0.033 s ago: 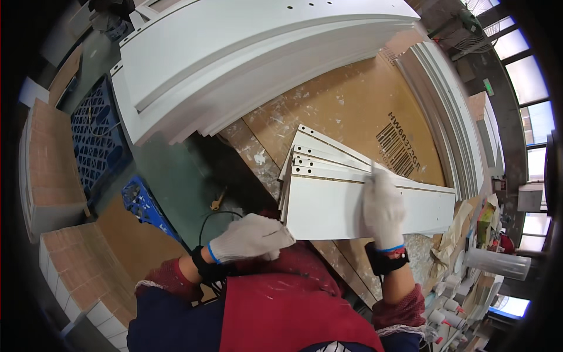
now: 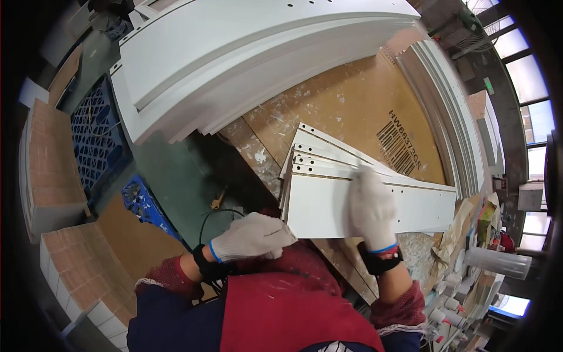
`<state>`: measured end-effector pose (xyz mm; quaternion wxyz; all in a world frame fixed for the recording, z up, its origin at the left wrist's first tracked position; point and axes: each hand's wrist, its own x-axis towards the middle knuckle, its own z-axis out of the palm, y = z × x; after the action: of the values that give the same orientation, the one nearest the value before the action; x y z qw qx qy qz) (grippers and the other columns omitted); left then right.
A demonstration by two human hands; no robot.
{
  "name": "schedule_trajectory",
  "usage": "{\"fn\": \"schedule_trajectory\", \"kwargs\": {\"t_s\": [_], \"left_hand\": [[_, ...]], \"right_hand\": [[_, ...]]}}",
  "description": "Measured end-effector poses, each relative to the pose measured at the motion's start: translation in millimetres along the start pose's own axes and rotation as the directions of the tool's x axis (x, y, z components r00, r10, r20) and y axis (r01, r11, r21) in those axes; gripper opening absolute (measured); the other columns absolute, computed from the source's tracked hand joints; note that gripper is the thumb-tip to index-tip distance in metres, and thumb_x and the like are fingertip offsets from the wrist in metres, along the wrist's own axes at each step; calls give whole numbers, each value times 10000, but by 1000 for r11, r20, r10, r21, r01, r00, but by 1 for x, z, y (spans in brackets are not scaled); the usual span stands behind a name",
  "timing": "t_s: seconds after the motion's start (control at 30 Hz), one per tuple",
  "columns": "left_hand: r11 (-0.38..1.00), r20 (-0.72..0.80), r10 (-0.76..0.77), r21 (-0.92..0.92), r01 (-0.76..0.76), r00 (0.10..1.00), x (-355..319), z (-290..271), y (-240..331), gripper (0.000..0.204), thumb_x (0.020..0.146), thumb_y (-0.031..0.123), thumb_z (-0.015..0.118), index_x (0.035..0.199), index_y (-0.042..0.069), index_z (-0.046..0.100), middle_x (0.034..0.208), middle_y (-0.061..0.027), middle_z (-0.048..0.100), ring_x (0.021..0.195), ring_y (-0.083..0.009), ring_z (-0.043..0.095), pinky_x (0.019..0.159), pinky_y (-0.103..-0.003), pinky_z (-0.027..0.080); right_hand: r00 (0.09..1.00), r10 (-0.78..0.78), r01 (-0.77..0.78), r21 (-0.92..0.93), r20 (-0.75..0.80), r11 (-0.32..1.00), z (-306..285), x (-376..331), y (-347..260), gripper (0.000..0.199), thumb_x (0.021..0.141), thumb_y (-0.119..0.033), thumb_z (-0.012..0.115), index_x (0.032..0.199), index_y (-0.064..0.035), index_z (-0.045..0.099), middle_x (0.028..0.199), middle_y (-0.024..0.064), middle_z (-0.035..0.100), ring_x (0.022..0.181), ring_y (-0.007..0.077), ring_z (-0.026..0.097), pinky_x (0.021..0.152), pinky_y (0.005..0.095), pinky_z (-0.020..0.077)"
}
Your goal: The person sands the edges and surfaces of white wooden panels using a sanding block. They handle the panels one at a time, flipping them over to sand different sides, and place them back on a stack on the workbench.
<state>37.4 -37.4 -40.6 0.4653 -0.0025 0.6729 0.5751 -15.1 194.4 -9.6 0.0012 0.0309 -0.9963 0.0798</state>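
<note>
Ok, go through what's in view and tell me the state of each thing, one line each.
Right hand: gloved, flat on the top white panel.
Left hand: gloved, curled at the panel's near corner.
White panels: stacked, fanned out, the top one lying flat.
Long white boards: piled up behind.
Brown sheet: lying flat, paint-spattered.
Blue crate: on the floor; contents unclear.

Two gloved hands: left hand [image 2: 252,236], right hand [image 2: 371,209]; about four stacked white panels [image 2: 328,202]; two blue crates [image 2: 97,138].
</note>
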Motion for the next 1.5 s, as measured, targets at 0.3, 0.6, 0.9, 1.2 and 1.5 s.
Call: {"fn": "schedule_trajectory", "kwargs": {"t_s": [0.3, 0.6, 0.9, 1.2, 1.5], "left_hand": [[990, -31, 124, -69, -126, 992, 3, 4, -16, 351, 913, 354, 568, 821, 27, 653, 662, -46, 657, 584, -100, 624, 574, -258, 512], [969, -69, 226, 113, -218, 972, 9, 5, -25, 301, 909, 318, 588, 852, 31, 656, 672, -27, 650, 604, -95, 619, 591, -254, 512], [922, -352, 51, -342, -179, 935, -6, -31, -13, 271, 943, 222, 548, 999, -30, 631, 751, -72, 656, 623, -113, 611, 562, -235, 491], [920, -395, 205, -235, -315, 895, 11, -17, 17, 369, 934, 174, 581, 1244, -14, 513, 823, -42, 593, 683, -98, 572, 600, -256, 489], [964, -511, 254, 70, -255, 821, 31, -9, 30, 640, 883, 144, 651, 1427, -16, 354, 982, -95, 645, 830, -107, 582, 694, -254, 490]], "right_hand": [[871, -462, 490, 375, -168, 787, 4, -9, -78, 182, 842, -118, 616, 1020, -93, 587, 736, 131, 623, 593, 300, 623, 541, 375, 502], [768, -599, 536, 284, 227, 795, 14, -17, -92, 214, 804, -128, 588, 1016, -126, 557, 819, 116, 599, 680, 338, 631, 585, 431, 494], [994, 27, -71, 461, 102, 884, -20, -15, 8, 127, 896, -147, 597, 1006, -89, 624, 766, 140, 650, 664, 264, 661, 597, 364, 523], [988, -151, 153, 143, -23, 978, 5, -72, 46, 256, 844, -102, 619, 1094, -159, 615, 871, 90, 661, 669, 266, 647, 611, 367, 517], [885, 423, -424, 38, -196, 905, -51, -101, 253, 135, 912, -135, 577, 966, -17, 612, 824, 184, 657, 703, 291, 649, 593, 389, 485]]}}
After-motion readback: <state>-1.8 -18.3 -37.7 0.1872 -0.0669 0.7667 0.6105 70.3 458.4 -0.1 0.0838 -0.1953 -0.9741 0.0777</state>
